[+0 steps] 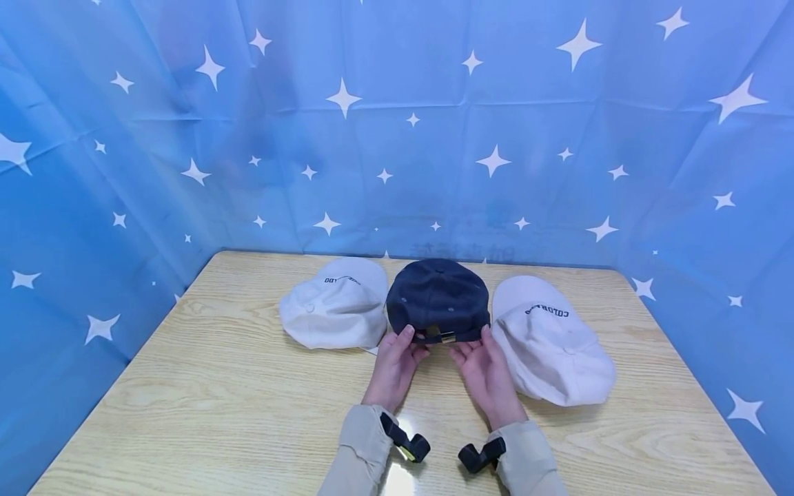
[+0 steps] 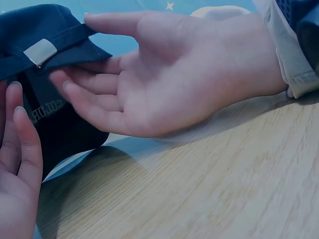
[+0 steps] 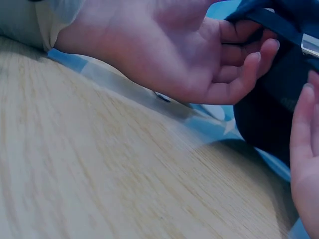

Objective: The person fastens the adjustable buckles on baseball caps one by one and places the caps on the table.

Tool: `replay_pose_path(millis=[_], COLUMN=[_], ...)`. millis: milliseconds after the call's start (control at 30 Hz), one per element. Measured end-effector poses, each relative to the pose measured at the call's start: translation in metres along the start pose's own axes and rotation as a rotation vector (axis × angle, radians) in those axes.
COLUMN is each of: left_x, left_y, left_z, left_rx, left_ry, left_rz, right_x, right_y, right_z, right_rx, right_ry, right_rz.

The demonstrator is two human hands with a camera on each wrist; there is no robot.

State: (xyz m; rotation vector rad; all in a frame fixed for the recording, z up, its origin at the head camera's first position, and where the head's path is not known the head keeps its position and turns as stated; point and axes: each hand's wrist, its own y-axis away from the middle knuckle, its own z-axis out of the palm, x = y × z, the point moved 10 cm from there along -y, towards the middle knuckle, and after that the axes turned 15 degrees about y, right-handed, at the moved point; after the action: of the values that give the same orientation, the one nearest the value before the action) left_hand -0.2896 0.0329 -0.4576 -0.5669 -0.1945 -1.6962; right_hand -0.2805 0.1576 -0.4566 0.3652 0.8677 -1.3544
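Observation:
A navy baseball cap (image 1: 437, 296) is between my hands at the far middle of the table, its back strap and metal buckle (image 1: 448, 337) facing me. My left hand (image 1: 392, 368) pinches the left end of its back rim, thumb on top and fingers beneath. At the other end my right hand (image 1: 489, 375) holds the rim the same way. The left wrist view shows the right palm turned inward, with faint lettering (image 2: 47, 112) inside the cap below the strap. Close by on either side lie a white cap (image 1: 338, 313) and another white cap (image 1: 552, 351) with dark lettering.
The wooden table (image 1: 186, 386) ends at a blue curtain (image 1: 397, 138) printed with white stars, hanging behind and along both sides. The two white caps flank the navy one closely, the right one reaching nearer to me. Small black devices (image 1: 414, 448) are strapped at both wrists.

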Motion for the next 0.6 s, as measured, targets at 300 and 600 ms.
replay_pose_path(millis=[300, 600], left_x=[0.000, 0.001], left_y=[0.001, -0.002], left_z=[-0.004, -0.003], left_rx=[0.049, 0.039], left_ry=[0.019, 0.075], left_rz=[0.003, 0.011], right_x=[0.002, 0.000], right_y=[-0.002, -0.001], right_z=[-0.008, -0.014], right_rx=[0.062, 0.125], right_ry=[-0.005, 0.002], right_rz=[0.031, 0.021])
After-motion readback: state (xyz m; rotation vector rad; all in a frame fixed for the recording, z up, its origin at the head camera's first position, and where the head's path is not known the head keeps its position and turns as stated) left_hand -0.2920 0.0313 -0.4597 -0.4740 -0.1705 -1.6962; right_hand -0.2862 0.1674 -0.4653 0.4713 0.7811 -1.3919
